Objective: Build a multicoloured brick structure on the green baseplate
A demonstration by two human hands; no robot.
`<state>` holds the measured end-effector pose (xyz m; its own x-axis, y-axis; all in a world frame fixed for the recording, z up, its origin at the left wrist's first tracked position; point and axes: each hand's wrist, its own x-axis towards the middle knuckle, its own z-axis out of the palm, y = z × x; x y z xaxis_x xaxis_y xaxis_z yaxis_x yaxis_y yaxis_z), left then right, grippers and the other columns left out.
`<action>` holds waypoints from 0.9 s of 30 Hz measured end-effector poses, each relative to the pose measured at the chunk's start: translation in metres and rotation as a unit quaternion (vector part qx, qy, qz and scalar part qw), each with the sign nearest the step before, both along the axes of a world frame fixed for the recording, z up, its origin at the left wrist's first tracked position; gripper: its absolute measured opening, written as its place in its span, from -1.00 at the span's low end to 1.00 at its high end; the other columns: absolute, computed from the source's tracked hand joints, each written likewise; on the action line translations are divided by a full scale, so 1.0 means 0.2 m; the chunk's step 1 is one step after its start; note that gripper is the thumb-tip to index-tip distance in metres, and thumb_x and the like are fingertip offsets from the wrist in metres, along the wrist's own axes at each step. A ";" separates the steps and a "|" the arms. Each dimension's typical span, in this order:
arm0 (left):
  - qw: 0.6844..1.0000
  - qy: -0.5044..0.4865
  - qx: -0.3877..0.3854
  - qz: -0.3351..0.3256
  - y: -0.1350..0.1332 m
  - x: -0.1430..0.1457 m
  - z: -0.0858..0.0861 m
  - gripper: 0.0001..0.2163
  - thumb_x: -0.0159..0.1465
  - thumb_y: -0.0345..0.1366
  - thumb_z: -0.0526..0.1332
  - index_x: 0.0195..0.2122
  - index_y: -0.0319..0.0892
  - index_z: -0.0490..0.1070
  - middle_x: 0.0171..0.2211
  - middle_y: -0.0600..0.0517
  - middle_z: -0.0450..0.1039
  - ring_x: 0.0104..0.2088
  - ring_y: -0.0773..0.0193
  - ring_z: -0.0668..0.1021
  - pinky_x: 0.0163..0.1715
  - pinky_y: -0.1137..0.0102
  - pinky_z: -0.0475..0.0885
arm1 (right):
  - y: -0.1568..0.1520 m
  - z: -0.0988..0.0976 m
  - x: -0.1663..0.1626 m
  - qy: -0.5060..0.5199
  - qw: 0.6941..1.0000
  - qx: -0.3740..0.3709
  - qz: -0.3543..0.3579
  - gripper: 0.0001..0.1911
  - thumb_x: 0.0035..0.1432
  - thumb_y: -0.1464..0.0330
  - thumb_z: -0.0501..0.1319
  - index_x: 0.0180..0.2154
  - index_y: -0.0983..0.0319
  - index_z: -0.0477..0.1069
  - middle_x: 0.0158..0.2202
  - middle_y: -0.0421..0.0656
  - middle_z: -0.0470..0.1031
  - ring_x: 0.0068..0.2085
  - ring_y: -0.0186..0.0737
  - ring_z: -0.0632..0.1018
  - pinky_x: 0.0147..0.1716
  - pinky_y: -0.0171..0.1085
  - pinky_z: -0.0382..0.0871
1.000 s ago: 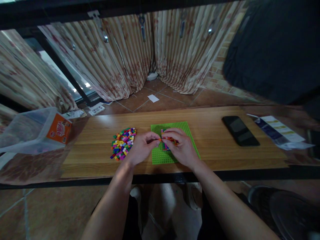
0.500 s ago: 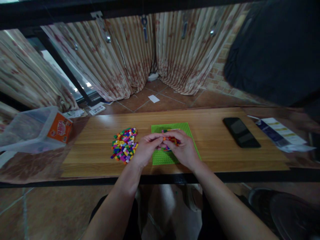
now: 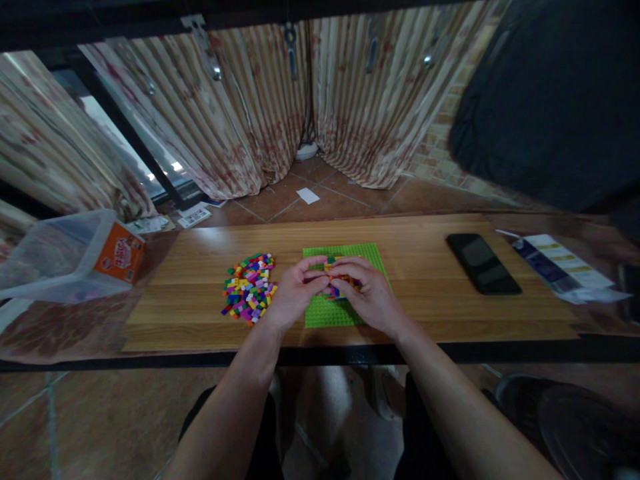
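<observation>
Over a green studded baseplate (image 3: 330, 317), my two hands meet fingertip to fingertip. The thumb and fingers of my left hand (image 3: 296, 293) are pinched together, and those of my right hand (image 3: 373, 293) close in from the other side. A tiny orange toy brick (image 3: 330, 278) shows between the fingertips. Around and behind the fingers, several coloured bricks (image 3: 339, 292) sit on the baseplate, largely hidden by my hands. Left of my left hand lies a heap of small multicoloured bricks (image 3: 249, 287) on the wooden board.
A black phone (image 3: 483, 263) rests at the right of the wooden board (image 3: 420, 240). Papers (image 3: 565, 263) lie beyond its right end. To the left stands a clear plastic tub (image 3: 65, 257) with an orange label. A dark edge runs along the near side.
Both hands stay at the baseplate, with a slight shift of the fingers. The right fingers are a little more arched, and more of the bricks behind them shows.
</observation>
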<state>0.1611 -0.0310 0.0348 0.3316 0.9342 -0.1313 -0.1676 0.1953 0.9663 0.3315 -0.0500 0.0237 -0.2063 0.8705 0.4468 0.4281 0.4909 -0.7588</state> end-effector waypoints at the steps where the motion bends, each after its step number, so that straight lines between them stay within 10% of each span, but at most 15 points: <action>1: 1.000 0.000 0.001 -0.002 0.00 0.00 0.00 -0.57 0.06 -0.35 0.38 -0.02 -0.27 0.42 -0.41 0.01 0.58 -0.48 0.39 0.53 -0.39 0.47 0.36 | 0.00 0.00 0.00 0.002 1.000 -0.005 -0.001 -0.87 0.26 0.35 0.20 -0.20 0.10 0.53 -0.10 -0.12 0.50 -0.01 -0.16 0.49 0.03 -0.05 0.36; 27: 0.989 0.111 0.024 0.091 0.04 0.00 -0.08 -0.84 0.09 -0.38 0.30 -0.27 -0.23 0.51 -0.41 0.02 0.58 -0.47 0.37 0.53 -0.41 0.44 0.38 | 0.08 -0.07 0.09 -0.060 0.992 -0.017 -0.108 -0.95 0.06 0.41 0.32 -0.38 0.13 0.55 -0.07 -0.10 0.41 0.02 -0.05 0.43 0.07 0.07 0.29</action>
